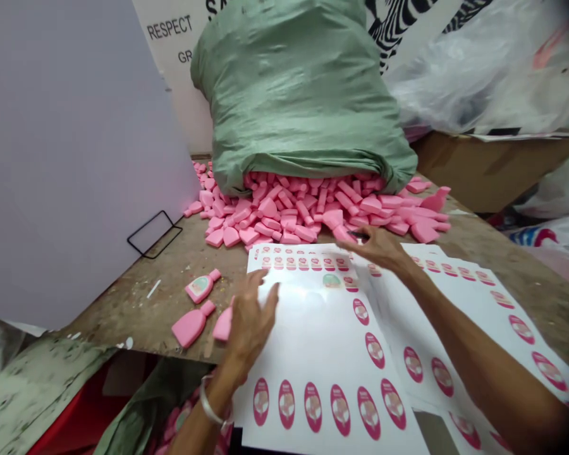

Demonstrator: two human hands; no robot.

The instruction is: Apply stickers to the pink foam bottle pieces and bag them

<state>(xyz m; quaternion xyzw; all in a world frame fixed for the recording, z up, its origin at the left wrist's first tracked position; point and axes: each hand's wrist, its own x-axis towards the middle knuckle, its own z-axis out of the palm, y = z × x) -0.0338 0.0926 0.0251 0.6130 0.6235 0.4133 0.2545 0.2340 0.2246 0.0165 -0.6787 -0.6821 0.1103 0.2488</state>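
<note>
My left hand (252, 319) hovers over the left edge of a white sticker sheet (308, 341), thumb and fingers apart, with nothing in it. A pink toy-size bottle (222, 324) lies partly hidden behind that hand. At the far end of the sheets, my right hand (379, 248) reaches to the front of the pile, its fingers bent round a small dark thing (359, 235) that I cannot make out. Its fingertips are at a pink bottle (337, 225); whether they grip it is unclear. Pink oval labels and one greenish label (332, 280) show on the top sheet.
A green sack (303, 95) spills a heap of pink bottles (284, 212) across the table's back. At left lie a labelled pink bottle (201, 287), an unlabelled one (189, 327) and a black wire frame (155, 234). More sticker sheets (459, 297) lie at right; a cardboard box (493, 167) stands behind.
</note>
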